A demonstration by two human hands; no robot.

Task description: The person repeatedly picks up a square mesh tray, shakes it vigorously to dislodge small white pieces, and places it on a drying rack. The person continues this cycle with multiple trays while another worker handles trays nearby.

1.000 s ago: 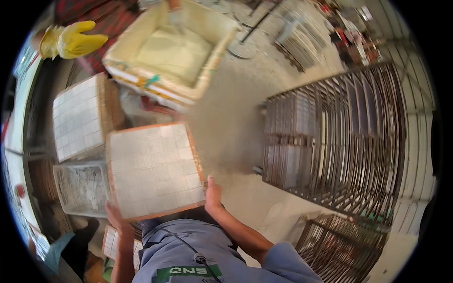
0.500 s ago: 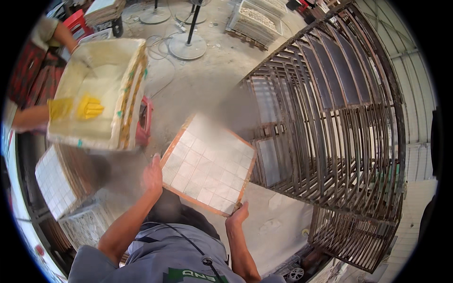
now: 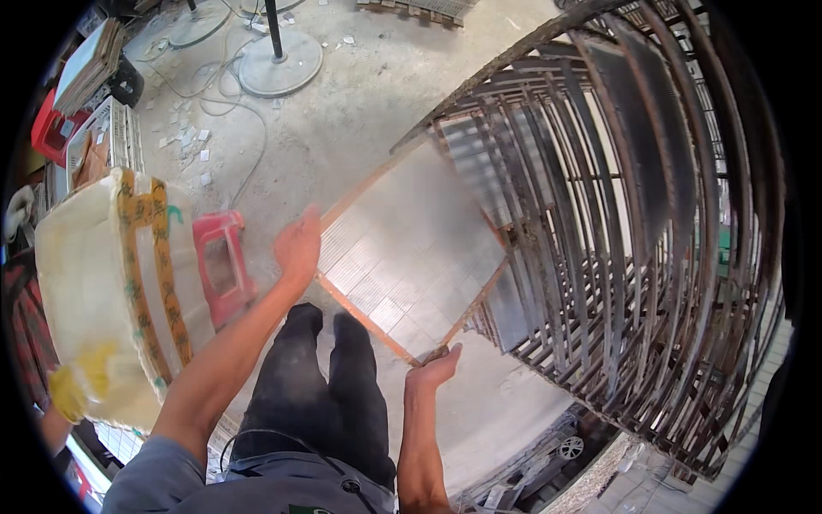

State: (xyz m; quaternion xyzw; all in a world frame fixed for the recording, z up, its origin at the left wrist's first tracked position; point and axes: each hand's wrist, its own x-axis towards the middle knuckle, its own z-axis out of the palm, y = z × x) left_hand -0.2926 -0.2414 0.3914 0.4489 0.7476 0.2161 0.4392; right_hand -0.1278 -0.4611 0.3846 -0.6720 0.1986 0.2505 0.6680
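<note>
A square board of pale tiles (image 3: 402, 257) with an orange-brown rim is in front of me, tilted, one corner toward my body. My left hand (image 3: 300, 244) is closed on its left edge. At the near corner, my right hand (image 3: 435, 367) grips the board, its fingers partly hidden underneath. The board's far right side overlaps the slatted metal rack (image 3: 599, 257) in view; I cannot tell whether they touch. Thin seams run between the tiles. A smudge on the picture blurs the board's far part.
To my left stands a pale foam box (image 3: 86, 257) with yellow printed tape, beside a red plastic stool (image 3: 224, 265). A co-worker's yellow glove (image 3: 81, 381) is at the box. A round stand base (image 3: 278, 64) and cables lie on the floor ahead.
My view has swung right, with the rack now larger and nearer. Both hands still hold the board, which has come up to the rack. The co-worker's yellow glove has moved toward the box's near side.
</note>
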